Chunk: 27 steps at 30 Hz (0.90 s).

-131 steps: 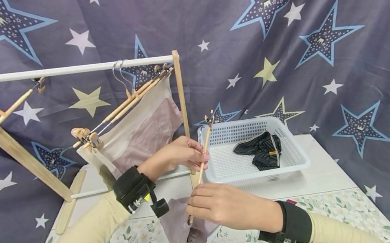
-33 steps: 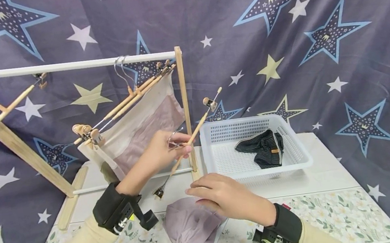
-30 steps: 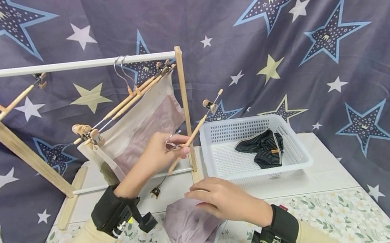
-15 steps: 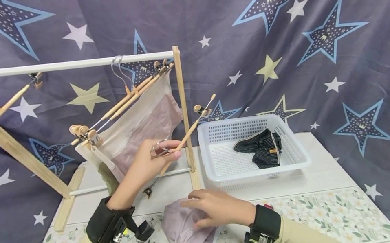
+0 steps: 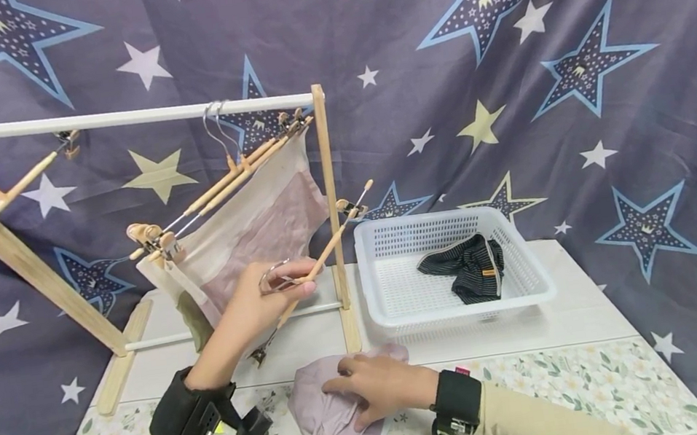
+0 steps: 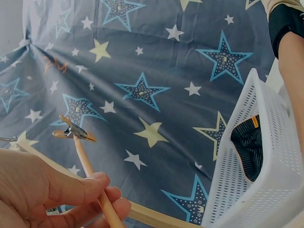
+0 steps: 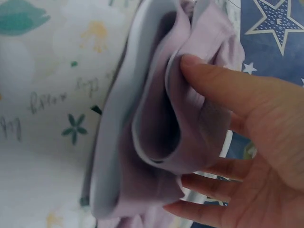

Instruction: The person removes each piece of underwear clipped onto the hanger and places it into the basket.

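My left hand (image 5: 260,299) grips a wooden clip hanger (image 5: 326,250) by its bar, the metal hook lying over my fingers. One metal clip (image 6: 76,132) at the hanger's end shows in the left wrist view; nothing is clipped in it. My right hand (image 5: 377,383) is on a mauve garment (image 5: 321,412) crumpled on the table. In the right wrist view the thumb presses one fold of the garment (image 7: 190,137), and the fingers curl in from its other side.
A rack with a white rail (image 5: 130,115) stands at the left, carrying clip hangers and a pink-and-white garment (image 5: 257,229). The white basket (image 5: 394,314) at the right holds a dark striped garment (image 5: 474,267). A star-patterned curtain (image 5: 580,165) hangs behind.
The right hand has let go of the hanger and moved down onto the mauve garment. My left hand has drawn the hanger left and lower, away from that garment.
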Motion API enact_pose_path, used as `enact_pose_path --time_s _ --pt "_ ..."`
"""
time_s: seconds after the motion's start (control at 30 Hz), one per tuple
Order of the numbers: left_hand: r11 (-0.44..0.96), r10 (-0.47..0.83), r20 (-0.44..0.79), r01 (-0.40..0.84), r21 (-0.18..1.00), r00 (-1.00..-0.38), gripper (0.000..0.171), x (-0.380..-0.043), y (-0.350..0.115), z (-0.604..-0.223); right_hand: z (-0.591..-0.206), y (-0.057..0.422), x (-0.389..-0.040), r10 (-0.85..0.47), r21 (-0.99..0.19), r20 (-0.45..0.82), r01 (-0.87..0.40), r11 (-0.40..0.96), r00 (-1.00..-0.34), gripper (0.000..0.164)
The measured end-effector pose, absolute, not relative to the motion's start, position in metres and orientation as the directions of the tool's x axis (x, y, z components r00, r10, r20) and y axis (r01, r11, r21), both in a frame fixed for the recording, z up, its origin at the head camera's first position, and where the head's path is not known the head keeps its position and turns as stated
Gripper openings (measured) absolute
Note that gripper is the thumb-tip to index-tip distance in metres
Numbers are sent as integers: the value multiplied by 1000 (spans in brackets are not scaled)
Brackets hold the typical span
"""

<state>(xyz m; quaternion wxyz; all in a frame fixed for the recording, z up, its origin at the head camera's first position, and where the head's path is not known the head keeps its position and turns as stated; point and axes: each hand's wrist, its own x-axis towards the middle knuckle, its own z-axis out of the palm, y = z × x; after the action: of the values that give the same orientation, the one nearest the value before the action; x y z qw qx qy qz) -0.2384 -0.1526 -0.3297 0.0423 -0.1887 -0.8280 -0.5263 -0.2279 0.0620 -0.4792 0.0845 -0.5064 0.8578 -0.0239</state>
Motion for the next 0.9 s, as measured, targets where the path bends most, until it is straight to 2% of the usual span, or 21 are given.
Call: enact_pose_path --time_s 0.2,0.4,0.7,0.9 --pt "399 268 292 381 834 -918 25 -236 -153 -333 -486 61 -227 -871 -165 -140 -856 489 -471 76" --pt "403 258 248 337 851 -934 26 -234 -154 -334 -489 59 -227 -867 -167 -146 -852 497 -477 71" --pt "377 259 240 327 867 -936 25 -236 -153 -336 -491 54 -230 -882 -176 -154 -866 467 -444 52" --pt "367 273 249 340 866 -929 25 -237 -152 -337 -491 52 -229 -884 -262 -175 -846 465 -433 39"
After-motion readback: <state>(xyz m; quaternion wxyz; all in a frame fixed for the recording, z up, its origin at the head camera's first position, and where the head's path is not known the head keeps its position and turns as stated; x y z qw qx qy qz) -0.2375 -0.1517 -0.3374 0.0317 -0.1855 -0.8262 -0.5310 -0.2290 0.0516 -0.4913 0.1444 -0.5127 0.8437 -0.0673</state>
